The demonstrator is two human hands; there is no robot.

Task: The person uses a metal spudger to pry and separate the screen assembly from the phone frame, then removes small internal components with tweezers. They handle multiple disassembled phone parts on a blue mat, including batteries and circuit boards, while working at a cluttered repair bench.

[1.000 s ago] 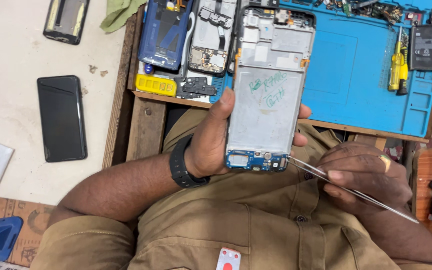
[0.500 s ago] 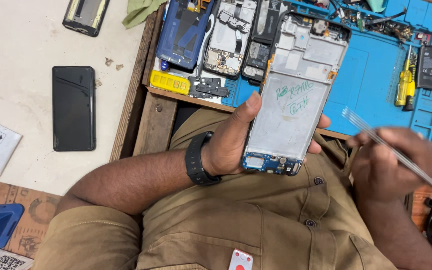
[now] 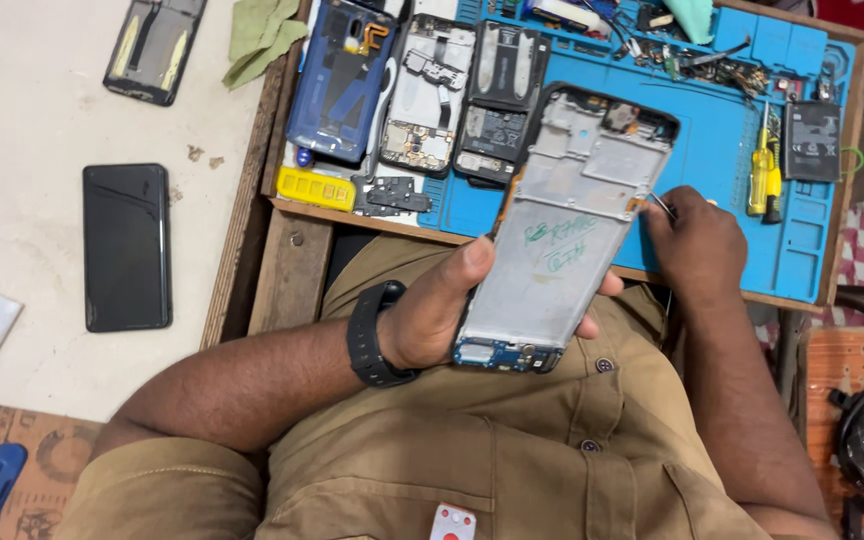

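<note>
Two hands at work: both on one stripped phone frame [image 3: 564, 225], seen in the single head view.
Landmark: the blue mat [image 3: 722, 160] on the wooden surface [image 3: 287, 270]; places below are told from it.
Phone frame: held tilted over the near edge of the mat, its top end above the mat, its bottom circuit end toward the person's lap.
Left hand [image 3: 442, 305]: closed around the frame's lower part, thumb across the grey back plate, fingers wrapped beneath; a black watch [image 3: 372, 335] on the wrist.
Right hand [image 3: 697, 245]: fingers pinched shut on thin tweezers [image 3: 660, 205], whose tip touches the frame's right edge, over the mat's near part.
On the mat: other opened phones [image 3: 422, 95] at its left end, a yellow screwdriver [image 3: 762, 170] and a dark battery [image 3: 810, 140] at its right end.
Left of the mat: a black phone [image 3: 127, 245] lying flat on the pale surface, well apart.
Doing this well: probably keep the left grip steady on the edges, work the tip lightly along the seam, and avoid levering against the flex cable.
Change from half a second ago: the right hand has come up from beside the frame's lower end to its upper right edge; the tweezers now meet the frame.
Unchanged: the left hand's grip.
</note>
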